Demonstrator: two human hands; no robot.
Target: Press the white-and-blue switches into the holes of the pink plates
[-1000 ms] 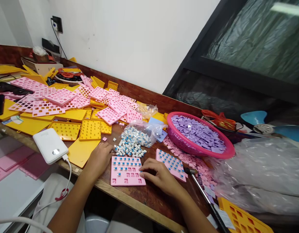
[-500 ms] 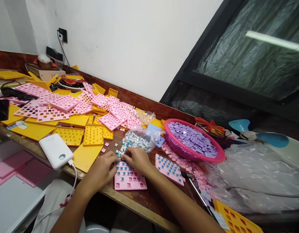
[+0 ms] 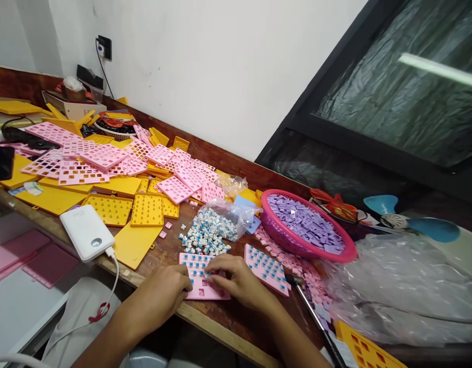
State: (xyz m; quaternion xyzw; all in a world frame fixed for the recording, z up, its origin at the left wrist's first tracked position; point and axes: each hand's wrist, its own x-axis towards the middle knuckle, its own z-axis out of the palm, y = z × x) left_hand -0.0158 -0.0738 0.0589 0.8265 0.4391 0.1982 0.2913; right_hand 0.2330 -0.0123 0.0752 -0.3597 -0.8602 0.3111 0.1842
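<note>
My left hand (image 3: 170,289) rests on the near left corner of the pink plate (image 3: 200,276), fingers curled loosely, flat on it and gripping nothing I can see. My right hand (image 3: 236,278) lies across its right half, fingertips (image 3: 210,267) pressed together on a switch socket; whether they pinch a switch I cannot tell. The pile of blue-and-white switches (image 3: 205,236) lies just beyond my fingers.

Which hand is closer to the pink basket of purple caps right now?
Right. The right hand rests on the pink plate, on the side toward the pink basket; the left hand sits farther away.
</note>
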